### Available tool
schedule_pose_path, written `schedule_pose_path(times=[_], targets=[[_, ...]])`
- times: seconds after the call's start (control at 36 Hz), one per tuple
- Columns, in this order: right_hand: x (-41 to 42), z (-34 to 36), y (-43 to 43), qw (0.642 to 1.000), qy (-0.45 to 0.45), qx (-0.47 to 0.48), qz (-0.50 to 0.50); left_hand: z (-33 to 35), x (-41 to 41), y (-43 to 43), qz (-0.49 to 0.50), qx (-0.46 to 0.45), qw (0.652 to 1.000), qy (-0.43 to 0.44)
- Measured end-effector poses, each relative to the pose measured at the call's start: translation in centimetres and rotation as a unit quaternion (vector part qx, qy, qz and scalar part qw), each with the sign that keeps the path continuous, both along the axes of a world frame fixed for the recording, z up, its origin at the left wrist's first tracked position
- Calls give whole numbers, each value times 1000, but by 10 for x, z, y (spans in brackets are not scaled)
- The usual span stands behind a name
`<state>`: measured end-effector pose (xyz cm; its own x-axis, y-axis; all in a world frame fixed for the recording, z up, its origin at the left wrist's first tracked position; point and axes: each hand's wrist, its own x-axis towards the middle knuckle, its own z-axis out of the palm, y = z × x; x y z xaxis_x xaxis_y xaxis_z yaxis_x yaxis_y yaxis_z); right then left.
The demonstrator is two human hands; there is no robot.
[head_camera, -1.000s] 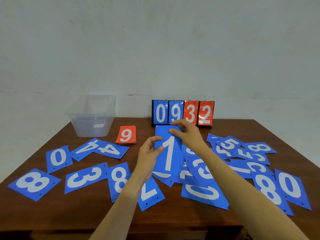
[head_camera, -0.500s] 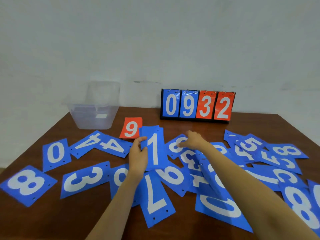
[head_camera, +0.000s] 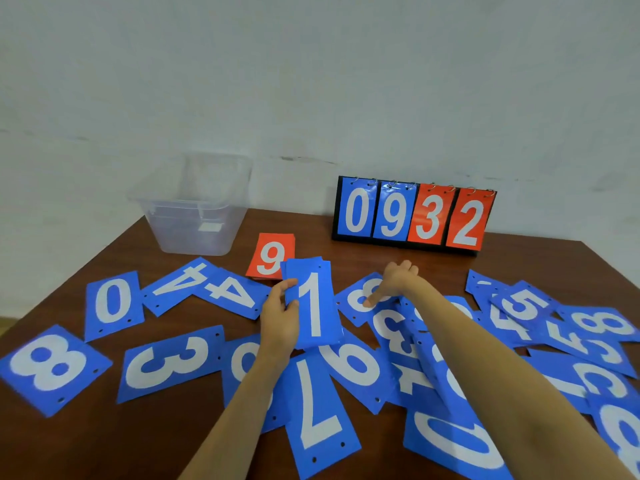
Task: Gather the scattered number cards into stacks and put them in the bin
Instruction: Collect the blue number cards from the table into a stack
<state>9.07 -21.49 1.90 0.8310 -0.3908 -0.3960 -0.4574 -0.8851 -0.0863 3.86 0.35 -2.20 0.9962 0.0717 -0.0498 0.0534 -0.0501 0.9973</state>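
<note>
Btm-right card (head_camera: 618, 433) partly off-frame.

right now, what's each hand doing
Left hand: grips the blue number-card stack, 1 on top.
Right hand: touches the blue 8 card; grip cannot be told.

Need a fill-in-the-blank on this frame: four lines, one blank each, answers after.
1. The left hand holds a blue stack whose top card shows the number ____.
2. The one red card lying on the table shows a ____.
3. The scoreboard by the wall reads ____.
4. The clear bin stands at the table's far ____ corner.

Answers: 1; 9; 0932; left
</note>
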Motion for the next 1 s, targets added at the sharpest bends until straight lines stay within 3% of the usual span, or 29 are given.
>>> schedule_pose_path(times=[0.33,0.44,0.58,0.75,0.83,0.92,1.0], targets=[[-7,-2,-1,999,-16,32,-35,10,-5,3,7,2,1000,12],[-10,-3,9,991,-118,49,-48,13,-4,4,9,16,1000,13],[-20,11,9,905,-359,224,-51,16,-7,5,7,23,1000,9],[-66,51,19,786,-576,219,41,24,-22,1,-10,1,1000,-4],[-94,55,24,756,-609,182,156,35,-31,-6,-16,-23,1000,-8],[-119,41,25,758,-571,133,284,46,-39,-14,-18,-56,998,2],[-143,26,26,757,-540,139,340,54,-50,-22,-12,-88,996,-2]])
